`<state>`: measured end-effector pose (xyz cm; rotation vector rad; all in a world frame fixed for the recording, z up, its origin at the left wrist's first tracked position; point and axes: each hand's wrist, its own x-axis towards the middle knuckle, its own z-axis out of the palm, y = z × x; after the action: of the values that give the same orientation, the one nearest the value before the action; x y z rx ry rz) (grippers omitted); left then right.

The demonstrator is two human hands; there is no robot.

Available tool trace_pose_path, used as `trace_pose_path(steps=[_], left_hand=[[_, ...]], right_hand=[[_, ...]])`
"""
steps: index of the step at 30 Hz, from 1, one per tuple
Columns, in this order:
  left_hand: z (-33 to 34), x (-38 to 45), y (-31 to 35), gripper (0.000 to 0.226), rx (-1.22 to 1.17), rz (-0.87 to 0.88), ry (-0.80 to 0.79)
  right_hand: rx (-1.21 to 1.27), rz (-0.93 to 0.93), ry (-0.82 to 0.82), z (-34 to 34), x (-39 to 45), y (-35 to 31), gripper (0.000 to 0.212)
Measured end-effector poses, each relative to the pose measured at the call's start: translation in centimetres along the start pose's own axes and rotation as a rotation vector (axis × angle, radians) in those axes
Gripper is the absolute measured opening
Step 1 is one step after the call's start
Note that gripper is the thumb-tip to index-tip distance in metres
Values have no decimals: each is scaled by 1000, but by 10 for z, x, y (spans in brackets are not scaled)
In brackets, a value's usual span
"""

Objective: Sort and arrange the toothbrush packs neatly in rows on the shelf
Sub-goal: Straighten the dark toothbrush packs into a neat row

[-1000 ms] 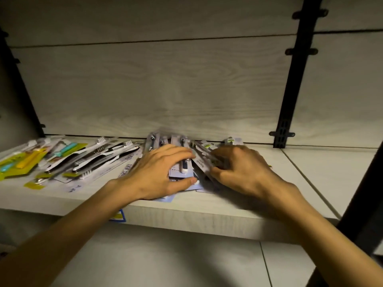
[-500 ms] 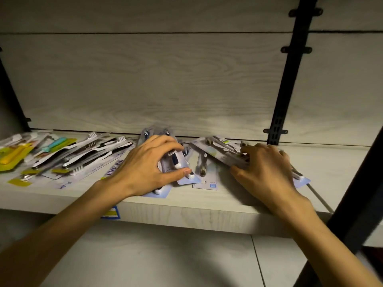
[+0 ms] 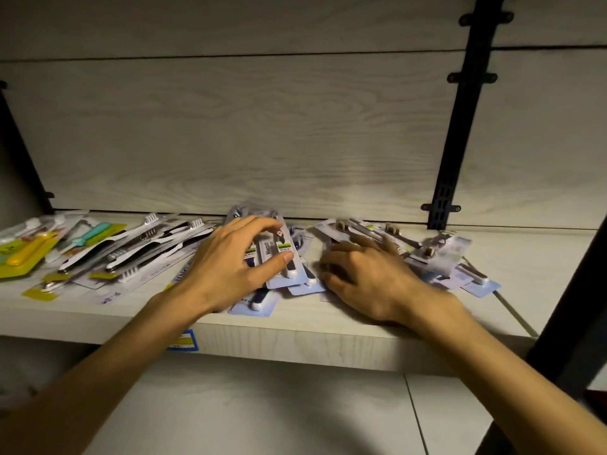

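Observation:
On the pale wooden shelf, my left hand grips a stack of blue-card toothbrush packs with navy and white brushes. Its thumb lies on the top pack and its fingers curl over the far end. Just to the right, my right hand rests palm down on a loose spread of brown-bristle packs, its fingers blurred. More blue-card packs poke out under both hands near the shelf's front edge.
Black-and-white toothbrush packs lie fanned to the left, with yellow and green packs beyond them. A blue price label sticks to the shelf front. A black upright stands at the back right.
My right hand first slid the brown-bristle packs out to the right, then came back left beside the blue stack. My left hand stayed on the blue-card stack.

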<state>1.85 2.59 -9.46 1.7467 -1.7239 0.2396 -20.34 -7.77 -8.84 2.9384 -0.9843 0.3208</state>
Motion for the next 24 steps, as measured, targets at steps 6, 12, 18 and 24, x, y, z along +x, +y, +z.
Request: trace_pose_path(steps=[6,12,18,24], left_hand=[[6,1,2,74,140,-15,-149],[10,4,7,78,125,30,-252],[18,7,24,78,48,93,-276],[24,8,30,59,-130,120,-198]], right_hand=[[-35,116,35,-5,-17,14,35],[-102,325,40,-11,-41,26,29],[-157,577,49,-17,-56,33,37],[-214,732,61,-15,-68,37,47]])
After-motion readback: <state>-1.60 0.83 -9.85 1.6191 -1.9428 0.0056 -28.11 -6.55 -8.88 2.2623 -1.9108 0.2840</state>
